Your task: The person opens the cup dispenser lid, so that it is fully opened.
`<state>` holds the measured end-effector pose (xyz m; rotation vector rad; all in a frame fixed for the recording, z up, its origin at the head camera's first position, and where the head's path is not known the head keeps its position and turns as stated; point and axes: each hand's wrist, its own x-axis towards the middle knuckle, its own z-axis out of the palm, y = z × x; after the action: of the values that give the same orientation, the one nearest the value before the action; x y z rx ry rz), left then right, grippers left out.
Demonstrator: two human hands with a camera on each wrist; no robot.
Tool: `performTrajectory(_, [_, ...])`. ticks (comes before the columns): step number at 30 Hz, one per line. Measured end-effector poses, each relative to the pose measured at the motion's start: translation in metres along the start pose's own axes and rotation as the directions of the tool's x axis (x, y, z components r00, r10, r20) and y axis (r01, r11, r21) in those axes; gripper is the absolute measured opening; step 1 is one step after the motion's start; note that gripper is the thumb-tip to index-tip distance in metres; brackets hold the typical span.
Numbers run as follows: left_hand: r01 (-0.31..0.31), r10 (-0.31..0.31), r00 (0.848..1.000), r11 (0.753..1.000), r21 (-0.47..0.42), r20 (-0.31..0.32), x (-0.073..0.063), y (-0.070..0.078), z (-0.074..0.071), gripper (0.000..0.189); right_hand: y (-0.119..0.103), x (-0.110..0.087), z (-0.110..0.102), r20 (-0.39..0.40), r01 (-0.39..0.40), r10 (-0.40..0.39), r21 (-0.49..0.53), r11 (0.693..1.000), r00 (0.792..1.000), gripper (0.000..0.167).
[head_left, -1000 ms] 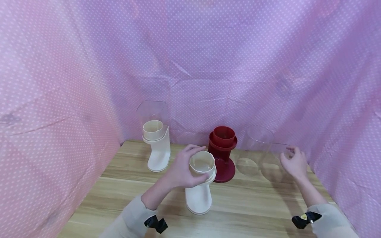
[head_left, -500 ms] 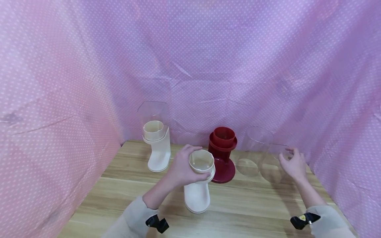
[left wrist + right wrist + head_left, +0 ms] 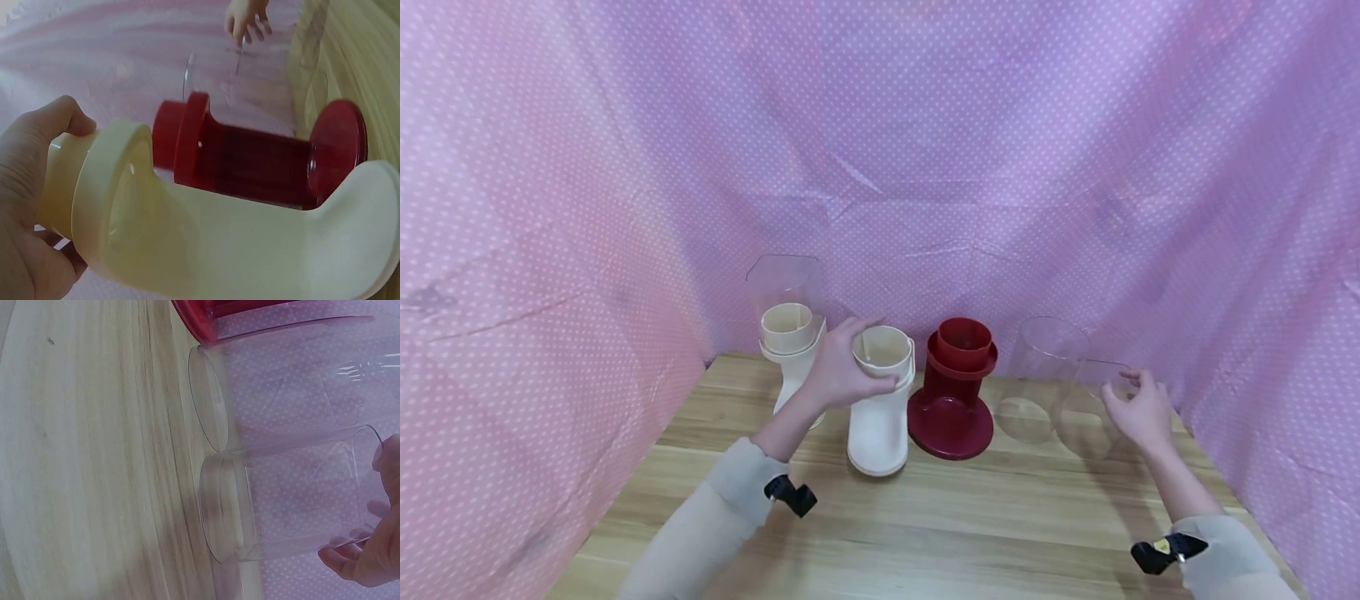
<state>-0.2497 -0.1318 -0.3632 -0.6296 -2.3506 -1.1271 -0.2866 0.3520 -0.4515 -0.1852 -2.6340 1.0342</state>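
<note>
My left hand (image 3: 835, 373) grips the round collar at the top of a cream-white plastic stand (image 3: 878, 433), thumb in front and fingers behind. The stand is upright, with a hollow collar above a rounded foot; whether its foot touches the table cannot be told. Just right of it is a dark red stand (image 3: 951, 429) of similar shape. At the far right my right hand (image 3: 1144, 414) pinches the upper rim of a clear plastic cylinder (image 3: 300, 494), which stands on the table. A second clear cylinder (image 3: 281, 394) stands beside it, nearer the red stand.
Another cream-white stand (image 3: 786, 332) is at the back left, partly hidden by my left hand and forearm. A clear panel or container (image 3: 784, 279) shows behind its collar. Pink dotted cloth (image 3: 880, 167) surrounds the wooden table (image 3: 970, 533) at the back and sides.
My left hand has carried the cream-white stand back and to the left, from in front of the red stand to its left side. The right hand has hardly moved.
</note>
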Motion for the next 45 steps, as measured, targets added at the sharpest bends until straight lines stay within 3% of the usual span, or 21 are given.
performTrajectory(6, [0.041, -0.042, 0.998, 0.998, 0.047, 0.04, 0.02, -0.019, 0.003, 0.088, 0.005, 0.004, -0.001, 0.01, 0.01, -0.01, -0.017, 1.0, 1.0, 0.061])
performTrajectory(13, [0.157, -0.162, 0.982, 0.986, 0.055, 0.1, 0.033, -0.033, 0.007, 0.088, 0.006, 0.005, -0.001, 0.046, 0.009, -0.008, -0.014, 1.0, 0.999, 0.065])
performTrajectory(25, [0.252, -0.26, 0.959, 0.964, 0.085, 0.11, 0.042, -0.046, 0.015, 0.089, 0.0, 0.003, 0.002, 0.02, 0.02, -0.02, -0.012, 1.0, 1.0, 0.061])
performTrajectory(36, [0.204, -0.213, 0.971, 0.975, 0.084, 0.108, 0.045, -0.045, 0.016, 0.085, -0.003, 0.004, 0.004, 0.018, 0.029, -0.029, -0.003, 1.0, 0.999, 0.059])
performTrajectory(41, [0.096, -0.106, 0.991, 0.988, 0.118, 0.083, 0.042, -0.04, 0.016, 0.088, -0.007, 0.001, 0.003, 0.045, 0.017, -0.017, -0.004, 1.0, 0.999, 0.061])
performTrajectory(45, [-0.018, 0.015, 1.0, 0.988, 0.151, 0.019, 0.04, -0.026, 0.009, 0.092, -0.012, 0.002, -0.002, 0.05, 0.033, -0.031, -0.03, 0.999, 0.998, 0.063])
